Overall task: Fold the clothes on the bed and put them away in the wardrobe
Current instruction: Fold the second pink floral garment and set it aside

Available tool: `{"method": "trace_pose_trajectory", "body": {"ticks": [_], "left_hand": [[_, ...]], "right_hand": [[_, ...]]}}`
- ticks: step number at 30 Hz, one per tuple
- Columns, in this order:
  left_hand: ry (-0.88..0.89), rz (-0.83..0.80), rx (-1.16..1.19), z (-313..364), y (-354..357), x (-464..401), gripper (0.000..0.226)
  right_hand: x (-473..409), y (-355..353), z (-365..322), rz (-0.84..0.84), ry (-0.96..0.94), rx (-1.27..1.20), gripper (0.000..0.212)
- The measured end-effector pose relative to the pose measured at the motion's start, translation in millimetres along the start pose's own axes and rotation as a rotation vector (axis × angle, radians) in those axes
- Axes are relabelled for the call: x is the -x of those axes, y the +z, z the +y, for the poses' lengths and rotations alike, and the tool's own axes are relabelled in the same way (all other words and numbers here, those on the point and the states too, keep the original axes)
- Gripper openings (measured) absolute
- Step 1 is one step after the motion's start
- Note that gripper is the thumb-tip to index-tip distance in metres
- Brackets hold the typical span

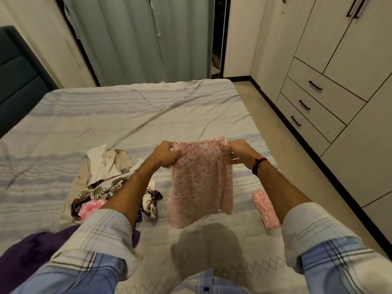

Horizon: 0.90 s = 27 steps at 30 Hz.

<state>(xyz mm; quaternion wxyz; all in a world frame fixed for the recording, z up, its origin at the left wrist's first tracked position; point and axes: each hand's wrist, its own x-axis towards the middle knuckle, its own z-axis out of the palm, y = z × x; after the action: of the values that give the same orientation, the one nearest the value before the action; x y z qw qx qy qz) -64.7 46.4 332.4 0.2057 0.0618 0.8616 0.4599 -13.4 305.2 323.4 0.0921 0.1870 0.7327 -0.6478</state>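
A pale pink floral garment point(200, 183) hangs in the air above the bed point(127, 115), held by its top edge. My left hand point(166, 154) pinches the left corner and my right hand point(238, 152) pinches the right corner. A heap of unfolded clothes point(106, 183) lies on the sheet to the left: cream, brown-patterned and bright pink pieces. A small folded pink piece point(266, 209) rests on the bed below my right forearm. The wardrobe point(339, 60) stands along the right wall, doors and drawers closed.
A purple cloth point(31, 251) lies at the bed's near left corner. A dark headboard point(19, 81) is at the left. Grey curtains point(137, 39) hang behind the bed. A strip of floor point(275, 128) runs between bed and wardrobe.
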Motion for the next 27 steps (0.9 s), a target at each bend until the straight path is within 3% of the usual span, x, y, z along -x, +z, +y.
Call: {"method": "trace_pose_trajectory", "body": {"ticks": [5,9,15,19,23,27], "left_hand": [[-0.062,-0.011,0.0,-6.3,5.2,-24.8,0.024],[-0.122,0.021,0.087,-5.0,8.0,-53.0,0.004],[-0.032,0.16,0.053,3.6,-6.0,-113.4,0.049],[0.029,0.27,-0.022,23.9,-22.4,-153.8,0.044],[0.119,0.361,-0.066,32.4,-31.0,-176.1,0.03],[0.152,0.35,-0.088,17.1,-18.7,-172.5,0.019]], "right_hand": [[-19.8,-1.1,4.0,-0.008,0.054,0.038,0.009],[-46.5,3.6,-2.6,0.014,0.07,0.073,0.018],[-104.8,4.8,-30.9,0.063,-0.032,0.078,0.013],[-150.0,-0.6,-53.6,0.105,-0.144,0.088,0.006],[-172.1,-6.0,-68.0,0.136,-0.233,0.042,0.023],[-170.3,-8.4,-52.0,0.112,-0.208,0.048,0.042]]}}
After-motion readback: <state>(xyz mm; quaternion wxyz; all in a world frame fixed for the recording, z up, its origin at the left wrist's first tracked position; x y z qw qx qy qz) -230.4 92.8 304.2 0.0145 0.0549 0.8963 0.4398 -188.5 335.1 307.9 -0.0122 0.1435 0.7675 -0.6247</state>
